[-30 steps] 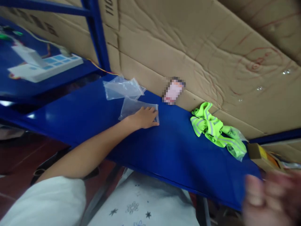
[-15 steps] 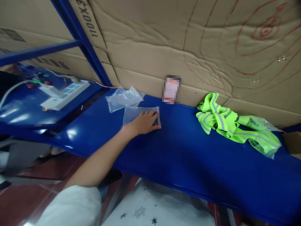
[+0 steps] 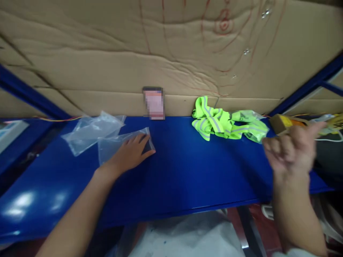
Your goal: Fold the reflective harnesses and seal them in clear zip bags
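My left hand lies flat, fingers spread, on a clear zip-lock plastic bag on the blue table. Its fingers rest near the bag's right end, and the hand covers part of the bag. More clear plastic bags overlap just behind, to the left. Raised above the table at the right is my right hand, with its fingers curled in and its thumb pointing out to the right. Nothing shows in it. Beyond that hand, to its left, lies a bundled neon-yellow reflective vest, partly inside a clear bag.
A phone with a blurred screen leans against the cardboard wall behind the blue table. An open cardboard box sits at the back right. Blue posts flank the table. A white power strip is at the left.
My view has swung to the right. My right hand has come into sight, raised at the right. My left hand stays flat on the same bag.
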`<state>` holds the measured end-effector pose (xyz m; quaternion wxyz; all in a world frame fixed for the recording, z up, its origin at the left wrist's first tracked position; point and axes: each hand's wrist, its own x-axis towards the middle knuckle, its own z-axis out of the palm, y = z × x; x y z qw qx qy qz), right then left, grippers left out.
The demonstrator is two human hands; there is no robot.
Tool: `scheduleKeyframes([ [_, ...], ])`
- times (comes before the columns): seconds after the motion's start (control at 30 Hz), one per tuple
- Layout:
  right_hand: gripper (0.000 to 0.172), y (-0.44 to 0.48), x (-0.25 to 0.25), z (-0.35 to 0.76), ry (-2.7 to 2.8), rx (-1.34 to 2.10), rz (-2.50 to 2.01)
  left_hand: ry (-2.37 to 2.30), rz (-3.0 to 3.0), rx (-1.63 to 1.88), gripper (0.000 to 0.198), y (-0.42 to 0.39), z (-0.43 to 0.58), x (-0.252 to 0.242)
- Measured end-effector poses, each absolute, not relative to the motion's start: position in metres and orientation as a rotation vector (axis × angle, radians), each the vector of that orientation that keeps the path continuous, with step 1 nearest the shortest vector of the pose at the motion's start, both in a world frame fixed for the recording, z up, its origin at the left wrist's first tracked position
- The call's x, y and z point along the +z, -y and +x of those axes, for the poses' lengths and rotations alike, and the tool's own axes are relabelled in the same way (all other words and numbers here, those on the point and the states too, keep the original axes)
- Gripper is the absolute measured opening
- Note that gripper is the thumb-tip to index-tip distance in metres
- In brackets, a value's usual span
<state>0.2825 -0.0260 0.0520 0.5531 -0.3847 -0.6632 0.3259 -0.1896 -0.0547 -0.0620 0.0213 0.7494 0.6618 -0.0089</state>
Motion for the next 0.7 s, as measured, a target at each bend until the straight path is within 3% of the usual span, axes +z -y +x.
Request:
scheduleKeyframes([
  [0.1,0.083,-0.042,0.036,0.262,1.571,1.026,-0.825,-2.048,2.348,0.030,0.081,0.052,-0.195,-0.069],
  [0.2,0.099,-0.072,0.012,0.253,1.938,0.849,-0.927,-2.050,2.372,0.114,0.086,0.051,-0.196,-0.076],
  [0.27,0.088,-0.074,-0.008,0.253,2.081,0.509,-1.030,-2.016,2.415,0.174,0.089,0.049,-0.196,-0.081],
  [0.33,0.053,-0.069,-0.028,0.253,2.114,0.226,-1.085,-1.988,2.441,0.218,0.090,0.045,-0.197,-0.087],
  [0.4,0.036,-0.064,-0.044,0.251,2.178,0.171,-1.043,-1.976,2.444,0.237,0.087,0.041,-0.199,-0.092],
  [0.5,0.035,-0.057,-0.058,0.241,2.213,0.209,-1.040,-1.951,2.426,0.254,0.082,0.037,-0.201,-0.096],
  [0.7,0.052,-0.041,-0.063,0.225,2.425,0.321,-1.056,-2.034,2.298,0.151,0.064,0.038,-0.157,-0.063],
])
